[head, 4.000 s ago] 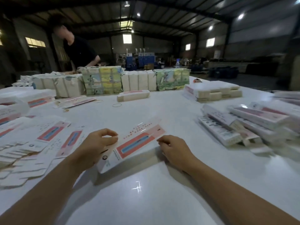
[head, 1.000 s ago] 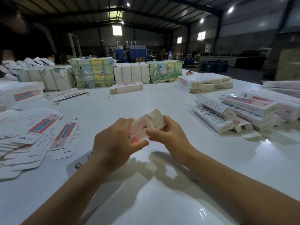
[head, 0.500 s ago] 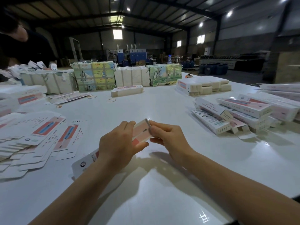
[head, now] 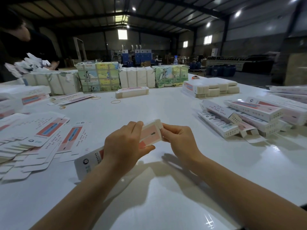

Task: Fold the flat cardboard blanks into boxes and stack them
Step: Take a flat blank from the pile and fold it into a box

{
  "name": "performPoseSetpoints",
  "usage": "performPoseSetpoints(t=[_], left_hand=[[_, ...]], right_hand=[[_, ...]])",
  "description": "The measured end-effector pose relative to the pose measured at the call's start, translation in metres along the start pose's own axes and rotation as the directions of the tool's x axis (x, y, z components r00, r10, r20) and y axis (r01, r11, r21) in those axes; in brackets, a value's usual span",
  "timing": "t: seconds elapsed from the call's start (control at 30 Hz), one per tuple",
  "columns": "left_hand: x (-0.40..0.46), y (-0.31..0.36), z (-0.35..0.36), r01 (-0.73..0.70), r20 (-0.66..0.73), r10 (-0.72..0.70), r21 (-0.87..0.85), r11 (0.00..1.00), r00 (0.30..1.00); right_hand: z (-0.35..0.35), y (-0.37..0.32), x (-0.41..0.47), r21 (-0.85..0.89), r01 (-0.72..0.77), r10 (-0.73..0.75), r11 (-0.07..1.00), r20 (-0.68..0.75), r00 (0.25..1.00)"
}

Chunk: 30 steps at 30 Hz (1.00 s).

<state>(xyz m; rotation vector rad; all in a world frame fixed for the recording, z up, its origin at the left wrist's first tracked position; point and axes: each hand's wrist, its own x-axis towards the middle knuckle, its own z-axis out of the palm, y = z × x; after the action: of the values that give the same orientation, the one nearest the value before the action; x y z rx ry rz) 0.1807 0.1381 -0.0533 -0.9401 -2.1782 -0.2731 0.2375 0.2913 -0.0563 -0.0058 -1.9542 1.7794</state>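
I see a long white-and-pink printed cardboard carton (head: 150, 136), partly formed, held up just above the glossy white worktop (head: 166, 188) between both hands. Its long axis runs from near-left to far-right — the near end juts out below my left wrist, the far end sits between the two sets of fingers. My left hand (head: 123, 146) is clenched round the middle of the carton, fingers curled over its top edge and thumb underneath. My right hand (head: 178, 140) pinches the far end, fingertips on what looks like the end flap; whether that flap is fully tucked I cannot tell.

The relation that matters for the coming move: the far end lies straight in front of the right fingers, so the right hand is the nearer one to close it, while the left only has to steady the body along its length. I judge the tuck must go in line with the long axis, or the thin card may buckle.

The pile of finished long white boxes (head: 249, 118) lies on the worktop to the right, well apart from the carton and on the right hand's side. The spread of flat printed cardboard blanks (head: 41, 140) lies to the left, nearer the left hand
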Motion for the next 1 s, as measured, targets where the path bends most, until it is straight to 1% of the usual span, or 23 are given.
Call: performPoseSetpoints(t=[0.1, 0.17, 0.27, 0.37, 0.5, 0.57, 0.6, 0.63, 0.7, 0.73, 0.77, 0.83, 0.93, 0.97, 1.0], left_hand=[[0.001, -0.001, -0.001, -0.048, 0.009, 0.048, 0.085, 0.995, 0.999], [0.001, 0.000, -0.001, -0.063, 0.022, 0.061, 0.103, 0.993, 0.998], [0.000, 0.000, 0.000, -0.062, 0.031, 0.059, 0.099, 0.993, 0.998], [0.000, 0.003, 0.000, -0.024, 0.038, 0.022, 0.063, 0.998, 0.999], [0.000, 0.007, 0.000, -0.007, 0.048, 0.006, 0.032, 0.999, 0.999], [0.000, 0.008, 0.000, -0.014, 0.054, 0.012, 0.039, 0.999, 0.998], [0.000, 0.008, 0.000, -0.014, 0.058, 0.011, 0.044, 0.999, 0.998], [0.000, 0.008, -0.002, 0.001, 0.074, -0.004, 0.043, 0.999, 0.997], [0.002, 0.005, -0.004, 0.021, 0.103, -0.024, 0.028, 0.999, 0.994], [0.002, 0.002, -0.004, 0.019, 0.110, -0.021, 0.020, 1.000, 0.994], [0.002, -0.001, -0.005, 0.017, 0.116, -0.018, 0.011, 1.000, 0.993], [0.002, -0.006, -0.008, 0.009, 0.131, -0.009, -0.001, 1.000, 0.991], [0.002, -0.012, -0.009, -0.028, 0.161, 0.034, -0.040, 0.999, 0.986], [0.001, -0.014, -0.008, -0.055, 0.171, 0.064, -0.060, 0.997, 0.983], [0.001, -0.017, -0.005, -0.085, 0.176, 0.095, -0.067, 0.994, 0.980]], right_hand=[[-0.002, 0.001, 0.002, -0.281, 0.041, -0.064, 0.959, -0.071, 0.995], [-0.003, 0.002, 0.001, -0.414, 0.096, -0.128, 0.905, -0.050, 0.991], [-0.001, 0.002, -0.003, -0.537, 0.191, -0.216, 0.822, 0.016, 0.976], [0.001, 0.002, -0.004, -0.625, 0.231, -0.277, 0.746, 0.024, 0.960], [0.006, 0.003, -0.009, -0.770, 0.324, -0.392, 0.549, 0.105, 0.914], [0.005, 0.004, -0.009, -0.793, 0.344, -0.398, 0.502, 0.141, 0.906], [0.005, 0.004, -0.008, -0.789, 0.343, -0.381, 0.510, 0.150, 0.912], [0.006, 0.004, -0.007, -0.773, 0.329, -0.351, 0.543, 0.147, 0.925], [0.006, 0.004, -0.007, -0.686, 0.298, -0.306, 0.664, 0.114, 0.945], [0.006, 0.003, -0.007, -0.643, 0.309, -0.318, 0.701, 0.106, 0.942], [0.006, 0.001, -0.008, -0.632, 0.344, -0.353, 0.694, 0.117, 0.928], [0.004, 0.002, -0.007, -0.670, 0.458, -0.407, 0.584, 0.246, 0.880], [-0.001, 0.007, -0.004, -0.736, 0.572, -0.337, 0.363, 0.469, 0.816], [-0.001, 0.009, -0.004, -0.744, 0.593, -0.314, 0.308, 0.509, 0.801], [-0.002, 0.011, -0.004, -0.742, 0.608, -0.293, 0.281, 0.537, 0.791]])
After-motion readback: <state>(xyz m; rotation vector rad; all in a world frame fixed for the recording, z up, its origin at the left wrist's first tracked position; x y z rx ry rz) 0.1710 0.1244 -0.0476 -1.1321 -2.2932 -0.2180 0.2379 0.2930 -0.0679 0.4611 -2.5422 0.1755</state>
